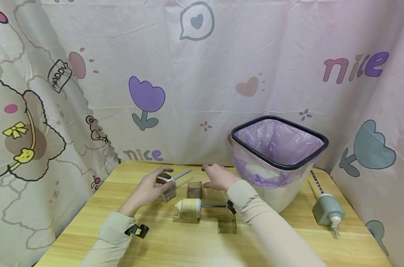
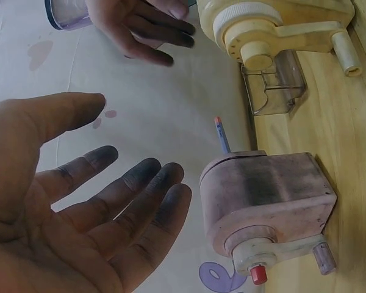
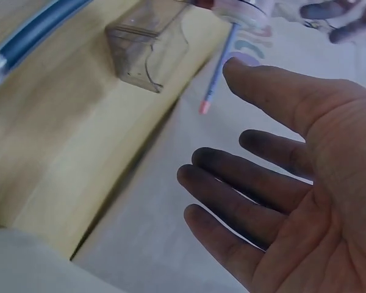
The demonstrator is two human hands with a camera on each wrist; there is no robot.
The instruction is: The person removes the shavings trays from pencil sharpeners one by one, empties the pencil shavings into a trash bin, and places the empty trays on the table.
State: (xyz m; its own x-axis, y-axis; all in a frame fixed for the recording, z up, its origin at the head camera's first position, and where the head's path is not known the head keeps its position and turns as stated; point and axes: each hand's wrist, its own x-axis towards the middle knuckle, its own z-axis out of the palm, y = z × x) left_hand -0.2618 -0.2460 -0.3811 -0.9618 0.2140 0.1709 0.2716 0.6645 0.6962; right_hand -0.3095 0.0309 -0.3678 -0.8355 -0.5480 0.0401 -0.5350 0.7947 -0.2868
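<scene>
Beside the pale pink crank pencil sharpener (image 2: 268, 183), my left hand (image 1: 148, 189) has its fingers spread and holds nothing. A blue pencil (image 1: 184, 174) with a pink eraser end sticks out of that sharpener's far side. My right hand (image 1: 218, 177) hovers just right of a clear brownish shavings drawer (image 1: 194, 190), its fingers extended and free of any object. Dark smudges cover the fingertips of both hands. Nearer on the table lies a cream crank sharpener (image 1: 190, 210), a dark pencil (image 1: 213, 206) reaching from it toward the right wrist.
Another clear drawer (image 1: 227, 223) sits under the right forearm. A bin with a black rim (image 1: 286, 167) and purple liner stands at the back right. Farther right is a grey-green sharpener (image 1: 327, 209) with a patterned pencil (image 1: 317, 181). A printed curtain (image 1: 195, 74) hangs behind the table.
</scene>
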